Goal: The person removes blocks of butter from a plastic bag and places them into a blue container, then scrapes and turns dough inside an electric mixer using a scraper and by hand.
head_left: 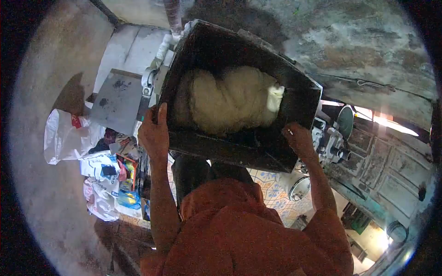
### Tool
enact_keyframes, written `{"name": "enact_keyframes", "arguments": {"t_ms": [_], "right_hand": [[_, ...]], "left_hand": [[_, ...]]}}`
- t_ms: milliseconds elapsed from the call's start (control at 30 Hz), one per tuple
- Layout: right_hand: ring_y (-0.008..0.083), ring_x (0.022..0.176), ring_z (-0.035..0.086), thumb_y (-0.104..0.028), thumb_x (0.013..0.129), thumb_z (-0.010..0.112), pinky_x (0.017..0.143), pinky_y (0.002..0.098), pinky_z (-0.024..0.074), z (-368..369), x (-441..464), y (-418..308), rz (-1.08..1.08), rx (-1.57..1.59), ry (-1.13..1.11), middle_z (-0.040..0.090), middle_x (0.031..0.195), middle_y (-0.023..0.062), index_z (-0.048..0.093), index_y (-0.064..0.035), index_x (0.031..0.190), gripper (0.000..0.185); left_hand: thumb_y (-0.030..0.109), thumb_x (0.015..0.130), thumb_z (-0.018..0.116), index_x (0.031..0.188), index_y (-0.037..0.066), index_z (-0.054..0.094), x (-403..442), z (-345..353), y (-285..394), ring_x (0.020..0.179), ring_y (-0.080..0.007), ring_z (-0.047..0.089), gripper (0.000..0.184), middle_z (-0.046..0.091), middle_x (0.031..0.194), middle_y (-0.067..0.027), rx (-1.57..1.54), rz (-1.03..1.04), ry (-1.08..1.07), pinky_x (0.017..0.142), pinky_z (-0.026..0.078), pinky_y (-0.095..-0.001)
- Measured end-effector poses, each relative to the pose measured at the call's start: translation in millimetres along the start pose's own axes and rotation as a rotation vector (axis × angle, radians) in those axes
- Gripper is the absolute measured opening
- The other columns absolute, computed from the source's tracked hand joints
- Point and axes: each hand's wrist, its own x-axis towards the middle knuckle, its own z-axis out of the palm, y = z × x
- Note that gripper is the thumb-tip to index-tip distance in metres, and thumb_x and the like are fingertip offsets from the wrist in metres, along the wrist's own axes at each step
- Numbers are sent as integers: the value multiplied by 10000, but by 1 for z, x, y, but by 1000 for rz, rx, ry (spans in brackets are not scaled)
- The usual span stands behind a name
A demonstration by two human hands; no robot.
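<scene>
A dark, deep-sided bin [221, 154] stands in front of me with its top open. Inside lies a large, pale beige, lumpy mass [232, 99], soft-edged and partly blurred; its material I cannot tell. At its right end sits a brighter white piece [275, 98]. My left hand [154, 133] grips the bin's left rim near the front corner. Over the bin's front right part is my right hand [300, 140], its fingers closed together. A tiny white spot shows at those fingertips, too small to name.
Left of the bin are a flat grey metal plate [116, 99], a white plastic bag [69, 135] and several other bags. Metal machine parts [329, 142] stand close on the right, beside a worn panelled door [386, 170]. Patterned floor tiles [271, 186] show below.
</scene>
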Motion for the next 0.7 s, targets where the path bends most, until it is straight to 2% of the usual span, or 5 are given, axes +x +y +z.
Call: {"name": "enact_keyframes", "arguments": {"t_ms": [100, 333, 400, 500, 700], "right_hand": [[322, 882, 677, -276, 881, 657, 784, 435, 536, 5, 3, -5, -45, -46, 184, 684, 1029, 119, 692, -73, 961, 221], [343, 1139, 562, -226, 811, 676, 899, 470, 493, 71, 53, -85, -420, -248, -235, 591, 1184, 159, 578, -97, 1199, 420], [337, 1198, 524, -174, 798, 659, 909, 477, 491, 107, 80, -89, -805, -567, 242, 559, 1253, 158, 585, -83, 1190, 410], [346, 1160, 556, -129, 806, 641, 925, 468, 487, 98, 114, -105, -439, -379, -314, 555, 1265, 168, 575, -77, 1215, 418], [364, 1057, 612, -109, 834, 633, 887, 456, 503, 25, 116, -82, -367, -160, 154, 593, 1195, 178, 581, -60, 1198, 371]], "left_hand": [[497, 912, 595, 1030, 52, 693, 1, 2, -6, 831, -380, 680, 470, 707, 880, -186, -71, -2, -41, 746, 504, -453], [500, 906, 601, 1046, 82, 698, 1, 3, -11, 865, -381, 673, 452, 706, 920, -176, 83, -40, -11, 768, 502, -455], [513, 901, 601, 1063, 95, 697, 2, -5, -1, 884, -385, 670, 459, 706, 935, -175, -59, -93, -83, 776, 504, -456], [533, 893, 600, 1066, 103, 700, 6, -1, -9, 886, -388, 669, 474, 706, 937, -177, -25, -54, -89, 776, 504, -460], [571, 886, 582, 1076, 115, 700, 4, -4, -10, 868, -401, 667, 508, 707, 929, -171, 36, -57, -91, 766, 502, -483]]}}
